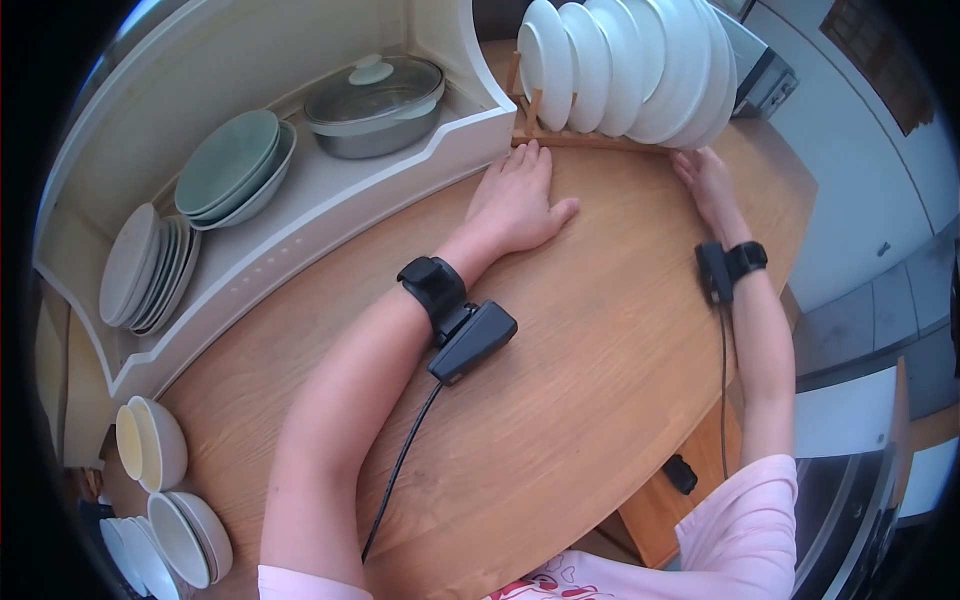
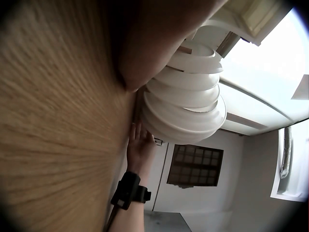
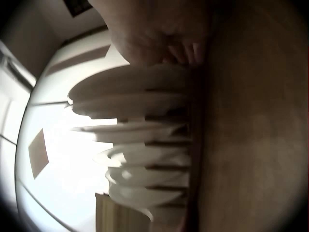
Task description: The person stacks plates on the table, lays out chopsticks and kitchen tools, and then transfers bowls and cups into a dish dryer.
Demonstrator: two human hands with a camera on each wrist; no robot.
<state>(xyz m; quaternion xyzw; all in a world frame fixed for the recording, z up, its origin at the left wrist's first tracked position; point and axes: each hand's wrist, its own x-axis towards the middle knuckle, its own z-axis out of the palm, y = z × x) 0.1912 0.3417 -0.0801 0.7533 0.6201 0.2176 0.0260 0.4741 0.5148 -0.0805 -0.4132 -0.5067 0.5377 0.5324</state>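
Observation:
White plates [image 1: 603, 70] stand on edge in a wooden rack [image 1: 600, 141] at the back of the table. My left hand [image 1: 520, 200] lies on the tabletop, fingers extended and thumb spread, its fingertips at the rack's front left part. At the rack's right end is my right hand [image 1: 706, 185], its fingertips against or very near the rack beneath the largest plates; exact contact cannot be told. In the left wrist view, the right hand [image 2: 141, 150] has fairly straight fingers beside the plates [image 2: 183, 113]. The right wrist view shows the plates [image 3: 140, 133] beyond the shadowed right hand [image 3: 154, 29].
A white shelf [image 1: 330, 205] along the left holds green bowls [image 1: 228, 165], a lidded glass dish [image 1: 374, 110] and small plates [image 1: 130, 265]. More bowls [image 1: 180, 540] stand at the lower left. The wooden table [image 1: 560, 370] has a curved front edge. Cables run from both wrist cameras.

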